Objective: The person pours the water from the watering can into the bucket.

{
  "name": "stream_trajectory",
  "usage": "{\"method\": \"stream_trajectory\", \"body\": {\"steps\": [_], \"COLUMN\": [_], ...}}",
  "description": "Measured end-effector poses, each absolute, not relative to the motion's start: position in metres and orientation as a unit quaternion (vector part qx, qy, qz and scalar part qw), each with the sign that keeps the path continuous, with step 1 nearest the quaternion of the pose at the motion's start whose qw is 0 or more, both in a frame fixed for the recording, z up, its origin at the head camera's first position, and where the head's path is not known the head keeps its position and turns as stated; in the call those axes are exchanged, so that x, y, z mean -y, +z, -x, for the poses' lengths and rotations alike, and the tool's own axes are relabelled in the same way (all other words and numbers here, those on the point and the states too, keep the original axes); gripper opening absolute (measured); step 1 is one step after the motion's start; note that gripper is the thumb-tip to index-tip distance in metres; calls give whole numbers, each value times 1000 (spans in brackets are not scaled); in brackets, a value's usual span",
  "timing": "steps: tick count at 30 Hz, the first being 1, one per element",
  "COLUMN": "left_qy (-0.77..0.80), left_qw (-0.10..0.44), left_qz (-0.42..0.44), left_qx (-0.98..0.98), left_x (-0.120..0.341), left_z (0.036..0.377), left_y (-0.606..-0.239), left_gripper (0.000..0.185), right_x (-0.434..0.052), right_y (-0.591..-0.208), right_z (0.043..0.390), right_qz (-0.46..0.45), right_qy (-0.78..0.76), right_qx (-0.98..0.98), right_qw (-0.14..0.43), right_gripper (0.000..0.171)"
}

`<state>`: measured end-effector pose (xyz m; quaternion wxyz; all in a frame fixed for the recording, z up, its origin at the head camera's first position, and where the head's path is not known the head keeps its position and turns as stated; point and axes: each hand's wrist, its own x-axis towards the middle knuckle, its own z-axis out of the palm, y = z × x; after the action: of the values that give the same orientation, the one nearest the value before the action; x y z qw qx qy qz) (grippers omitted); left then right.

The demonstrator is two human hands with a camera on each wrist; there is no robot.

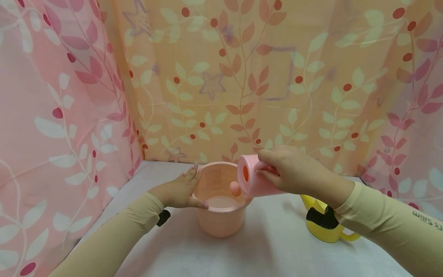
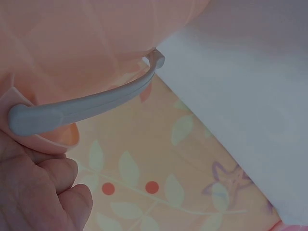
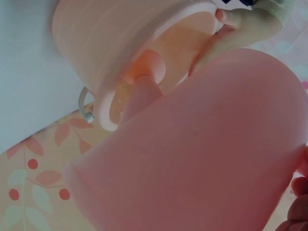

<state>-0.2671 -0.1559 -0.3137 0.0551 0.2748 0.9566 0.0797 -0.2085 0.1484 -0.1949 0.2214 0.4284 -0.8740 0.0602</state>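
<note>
- Plastic throughout: the pink cup (image 1: 254, 177) is a smooth, thin-walled cylinder, judged light and stiff, though it may flex a little under a hard squeeze.
- Right hand (image 1: 294, 172) wraps its fingers around the cup's body and holds it tipped on its side, mouth turned toward the peach bucket (image 1: 221, 200) and hanging over the rim; mid-body looks the sound place to grip, since the glossy wall could slip near the lip.
- Small peach ball (image 1: 235, 188) sits just at the cup's mouth, above the bucket's opening; it looks rounded, smooth and very light, likely to roll or bounce.
- Left hand (image 1: 180, 190) lies against the bucket's near-left rim, fingers fairly straight along the outer wall and the thumb laid on the lip.
- Bucket stands upright on the white table (image 1: 277, 246), a tapered round tub with a matte, speckled inner wall; a pale grey bail handle (image 2: 86, 103) hangs down its side in the left wrist view. It seems light enough to shift if knocked.
- Yellow jug (image 1: 325, 223) stands to the right, partly hidden behind the right forearm.
- Leaf-printed curtain (image 1: 225, 84), soft fabric, hangs behind and on both sides.
</note>
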Motion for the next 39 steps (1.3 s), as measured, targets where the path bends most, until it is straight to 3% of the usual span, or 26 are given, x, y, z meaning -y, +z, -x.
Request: {"method": "stream_trajectory", "body": {"steps": [39], "left_qy": [74], "left_qw": [51], "left_qz": [-273], "left_qx": [-958], "left_x": [155], "left_z": [266], "left_y": [-314], "left_gripper": [119], "right_x": [-152], "right_y": [-194], "right_z": [207], "right_qz": [-435], "right_qy": [52], "right_qx": [866], "right_qw": [240], "right_gripper": [25]}}
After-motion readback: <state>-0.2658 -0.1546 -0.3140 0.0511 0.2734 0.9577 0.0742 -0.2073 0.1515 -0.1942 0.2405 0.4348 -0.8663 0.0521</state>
